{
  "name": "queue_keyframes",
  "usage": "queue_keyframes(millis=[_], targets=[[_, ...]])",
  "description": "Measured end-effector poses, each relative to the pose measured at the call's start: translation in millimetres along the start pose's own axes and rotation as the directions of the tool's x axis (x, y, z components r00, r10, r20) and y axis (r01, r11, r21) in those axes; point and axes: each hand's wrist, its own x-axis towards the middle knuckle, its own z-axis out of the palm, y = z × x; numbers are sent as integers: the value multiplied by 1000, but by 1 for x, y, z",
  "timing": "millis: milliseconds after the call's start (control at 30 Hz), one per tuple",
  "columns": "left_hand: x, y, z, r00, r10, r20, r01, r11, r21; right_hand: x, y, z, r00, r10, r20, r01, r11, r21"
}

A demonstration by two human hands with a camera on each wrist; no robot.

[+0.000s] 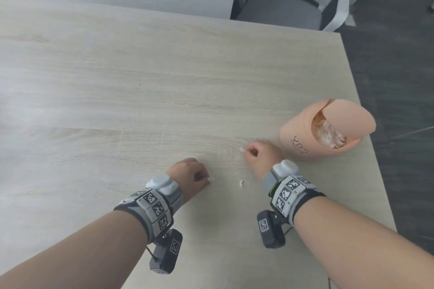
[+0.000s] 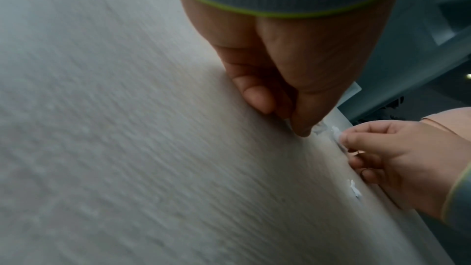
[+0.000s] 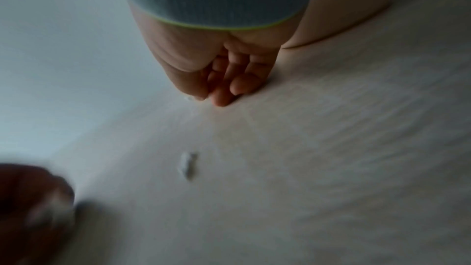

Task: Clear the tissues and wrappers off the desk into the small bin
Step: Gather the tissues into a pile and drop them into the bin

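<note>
On the pale wooden desk (image 1: 141, 101) my left hand (image 1: 206, 179) pinches a small white tissue scrap (image 1: 212, 179) against the surface; the left wrist view shows its fingertips (image 2: 302, 132) beside that scrap (image 2: 320, 128). Further right, my right hand (image 1: 246, 150) pinches another tiny scrap (image 1: 242, 148), and its fingers (image 3: 221, 98) are curled low on the desk. A third scrap (image 1: 241, 183) (image 3: 187, 164) lies loose between both hands. The small peach bin (image 1: 296, 138) stands right of my right hand, its swing lid tilted, crumpled tissue (image 1: 331, 136) inside.
Tiny white crumbs (image 1: 138, 84) dot the desk further back. The desk's right edge (image 1: 366, 124) runs just beyond the bin, with dark floor below. A grey chair (image 1: 293, 0) stands past the far edge.
</note>
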Motion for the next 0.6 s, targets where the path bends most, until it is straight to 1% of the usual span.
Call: queue_keyframes(millis=[67, 100, 133, 167, 233, 300, 367, 467, 500, 600], targets=[[1, 0, -2, 1000, 8, 19, -8, 1000, 4, 7, -3, -6, 981, 174, -85, -157, 972, 175], [1, -2, -2, 1000, 13, 21, -13, 1000, 1, 11, -5, -7, 968, 231, -94, -204, 951, 233], [1, -2, -2, 1000, 22, 19, -22, 1000, 0, 15, -7, -9, 963, 252, -92, -224, 944, 243], [1, -1, -2, 999, 26, 19, -26, 1000, 0, 18, -8, -10, 965, 248, -80, -226, 950, 214], [2, -2, -1, 1000, 26, 13, -26, 1000, -6, 24, -9, -10, 977, 203, -71, -198, 977, 75], [2, -3, -2, 1000, 24, 12, -24, 1000, -7, 30, -10, -9, 988, 133, -73, -136, 990, -42], [3, -3, -1, 999, 30, 15, -30, 1000, -8, 32, -11, -11, 997, 72, -33, -75, 993, -88], [4, 0, -3, 999, 34, 11, -34, 999, -8, 19, -7, -12, 993, -3, 114, 6, 1000, -23], [3, 3, -3, 999, 41, 17, -41, 999, -15, 7, -5, -14, 990, -5, 143, 3, 1000, 16], [3, 4, -3, 999, 44, 24, -44, 999, 7, -20, 8, -4, 977, -68, 203, 30, 982, 186]])
